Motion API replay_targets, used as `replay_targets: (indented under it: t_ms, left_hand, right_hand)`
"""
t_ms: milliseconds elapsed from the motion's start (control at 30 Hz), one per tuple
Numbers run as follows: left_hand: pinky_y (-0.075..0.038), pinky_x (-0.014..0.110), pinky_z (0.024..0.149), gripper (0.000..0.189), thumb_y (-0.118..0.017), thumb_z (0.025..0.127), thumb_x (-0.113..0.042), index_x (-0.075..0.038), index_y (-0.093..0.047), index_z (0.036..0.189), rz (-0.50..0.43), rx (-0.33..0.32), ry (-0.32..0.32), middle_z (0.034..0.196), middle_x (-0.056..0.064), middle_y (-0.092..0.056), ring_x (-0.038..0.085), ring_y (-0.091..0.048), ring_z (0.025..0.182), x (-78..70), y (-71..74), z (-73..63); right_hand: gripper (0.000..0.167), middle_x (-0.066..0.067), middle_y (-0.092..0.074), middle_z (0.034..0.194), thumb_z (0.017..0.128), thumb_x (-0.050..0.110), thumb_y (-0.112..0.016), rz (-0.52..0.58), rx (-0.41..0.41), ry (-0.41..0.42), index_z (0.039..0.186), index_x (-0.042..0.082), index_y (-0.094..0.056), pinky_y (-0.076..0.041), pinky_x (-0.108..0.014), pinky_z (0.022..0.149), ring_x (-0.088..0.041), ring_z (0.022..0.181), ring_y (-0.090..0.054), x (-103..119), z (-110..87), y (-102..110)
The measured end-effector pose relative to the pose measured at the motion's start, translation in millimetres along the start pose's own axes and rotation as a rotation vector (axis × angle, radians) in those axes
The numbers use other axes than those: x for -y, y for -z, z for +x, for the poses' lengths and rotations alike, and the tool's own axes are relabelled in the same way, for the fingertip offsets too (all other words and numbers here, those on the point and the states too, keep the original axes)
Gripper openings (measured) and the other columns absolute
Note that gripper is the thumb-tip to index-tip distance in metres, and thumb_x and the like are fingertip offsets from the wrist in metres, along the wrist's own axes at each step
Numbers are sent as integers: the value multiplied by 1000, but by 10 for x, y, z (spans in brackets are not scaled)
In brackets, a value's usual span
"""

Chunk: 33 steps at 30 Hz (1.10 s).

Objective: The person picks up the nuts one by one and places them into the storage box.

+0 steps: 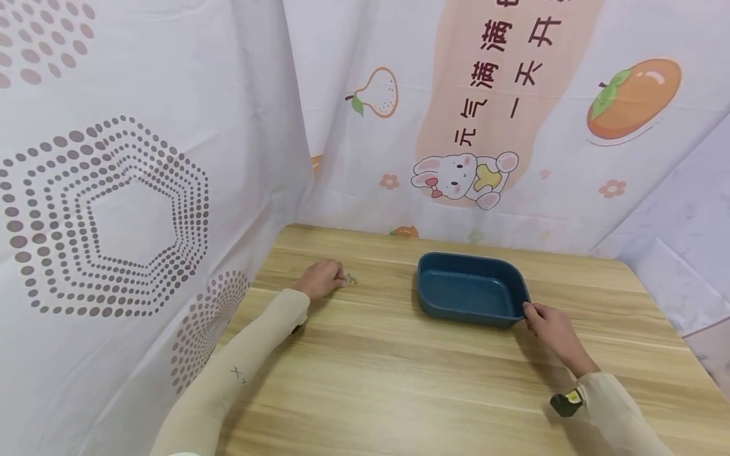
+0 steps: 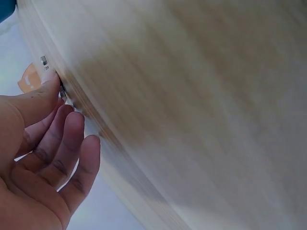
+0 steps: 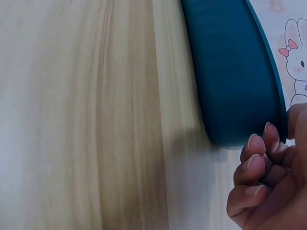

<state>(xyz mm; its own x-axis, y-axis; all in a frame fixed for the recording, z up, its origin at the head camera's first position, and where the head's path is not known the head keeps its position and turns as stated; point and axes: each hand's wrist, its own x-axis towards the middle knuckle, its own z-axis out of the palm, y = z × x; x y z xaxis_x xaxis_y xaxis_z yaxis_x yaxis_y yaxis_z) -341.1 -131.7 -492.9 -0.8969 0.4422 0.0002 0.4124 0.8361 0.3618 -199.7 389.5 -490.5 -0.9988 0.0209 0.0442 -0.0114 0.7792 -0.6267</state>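
Observation:
My left hand [image 1: 320, 278] reaches down to the tabletop at the left, thumb and index finger at a little cluster of small shiny metal pieces [image 1: 350, 279]. In the left wrist view, one metal piece [image 2: 62, 92] shows between the thumb and index finger of that hand [image 2: 45, 158], while its other fingers are loosely bent. A dark blue rectangular tray [image 1: 470, 315] with rounded corners sits right of the middle. My right hand [image 1: 552, 328] pinches the rim at its near right corner. The right wrist view shows the tray's outer wall [image 3: 235, 72] beside the curled fingers.
The wooden table [image 1: 365, 380] carries the tray and the metal pieces. Printed white curtains [image 1: 353, 177] hang along its back edge and left side. A dark wrist device [image 1: 566, 403] is strapped at the right sleeve.

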Motion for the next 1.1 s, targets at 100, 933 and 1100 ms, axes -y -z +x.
replay_targets:
  t_ms: [100,933,1100]
  left_hand:
    - [-56,35,77,15,-79,92,-21,-8,-72,92,-3,3,12,93,0,-71,15,-64,83,4,12,-11]
    - [-56,40,82,13,-72,96,-13,-7,-71,85,26,52,71,94,1,-73,19,-66,86,3,29,19]
    - [-54,40,76,23,-69,100,-25,-7,-67,87,81,106,60,81,2,-63,19,-57,73,13,40,-1]
  right_hand:
    - [55,-6,-58,69,112,44,-38,8,8,-6,81,5,-61,-38,-30,58,-18,63,-51,4,2,-4]
    - [55,-8,-61,72,112,44,-37,63,34,-24,83,4,-61,-42,-28,60,-17,64,-54,-8,-4,0]
    - [56,-7,-61,71,112,44,-37,59,31,-14,83,4,-61,-42,-28,61,-17,65,-53,-25,-4,-5]
